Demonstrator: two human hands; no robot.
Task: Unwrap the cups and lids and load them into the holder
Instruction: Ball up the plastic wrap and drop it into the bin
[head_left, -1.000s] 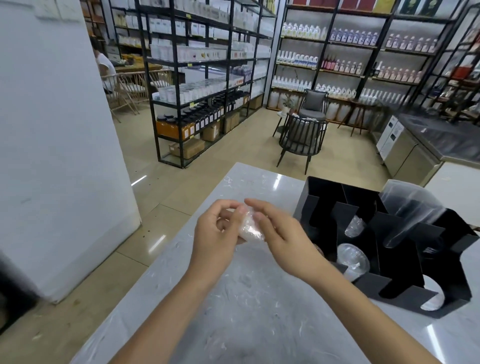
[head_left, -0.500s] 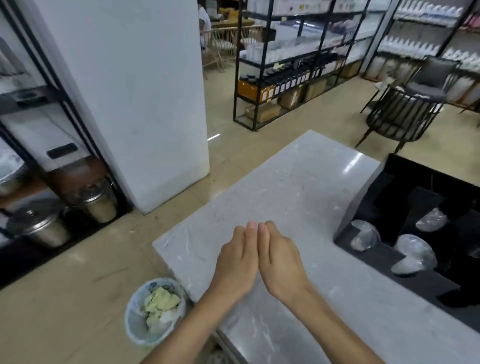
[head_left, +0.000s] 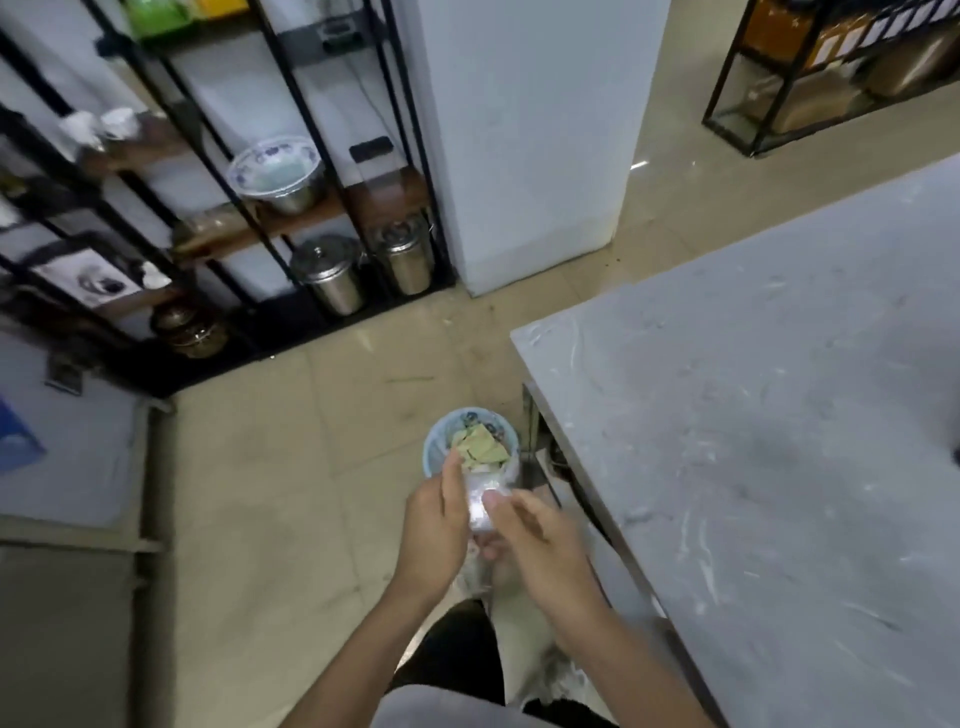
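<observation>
- Clear plastic wrapping (head_left: 479, 503), crumpled into a wad, is held between both hands, off the worktop (head_left: 779, 415) and beside its near left corner.
- Left hand (head_left: 434, 525): the grip is closed on the left side of the wrapping, fingers pointed away from the body.
- Right hand (head_left: 540, 535): the fingers are curled against the right side of the wad, a fingertip pressed on its upper part; both grips are thus occupied by the same wrapping.
- Directly beyond the hands, a small waste bin (head_left: 436, 447) is seen on the floor (head_left: 291, 467), close against the worktop leg; greenish scraps lie inside it.
- The grey marbled worktop surface is bare in the part visible.
- Cups, lids and holder are out of view in this frame.
- Noted at rear left: a black metal shelf rack (head_left: 218, 218) carrying steel canisters (head_left: 330, 275) and a patterned bowl (head_left: 275, 171).
</observation>
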